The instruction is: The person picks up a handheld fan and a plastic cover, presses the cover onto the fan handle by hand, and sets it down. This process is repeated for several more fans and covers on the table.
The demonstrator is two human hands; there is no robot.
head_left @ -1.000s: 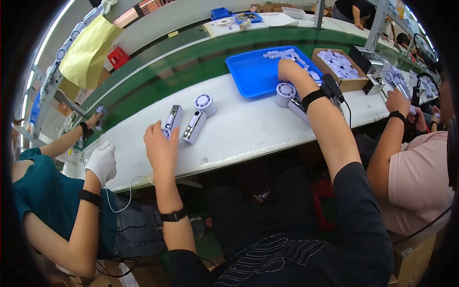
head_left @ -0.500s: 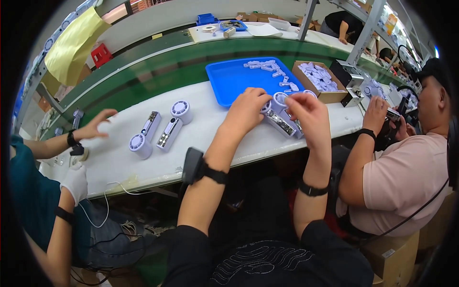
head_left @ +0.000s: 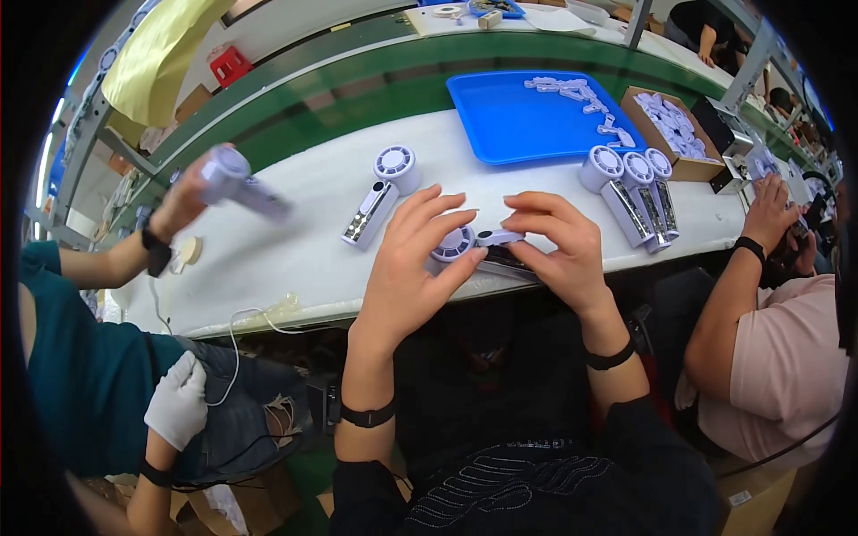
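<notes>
Close to the table's near edge, both my hands are at a lilac handheld fan (head_left: 454, 243) lying with its round head to the left and its handle's dark inside partly showing. My left hand (head_left: 407, 263) holds the head, thumb against its lower edge and fingers curved over it. Between the thumb and fingers of my right hand (head_left: 567, 255) is the end of a small lilac cover piece (head_left: 496, 238) with a black oval on it, just above the handle. My right fingers hide part of the handle.
Three open-handled fans (head_left: 636, 196) stand side by side to the right; another fan (head_left: 380, 201) lies left. Behind are a blue tray (head_left: 527, 129) of lilac pieces and a cardboard box (head_left: 695, 170) of similar parts. A co-worker's hand (head_left: 186, 196) lifts a fan at left; another person works at right.
My hands have left the group of fans at right and come nearer, to one fan. The co-worker at left has picked up one of the two fans there. My view has turned left.
</notes>
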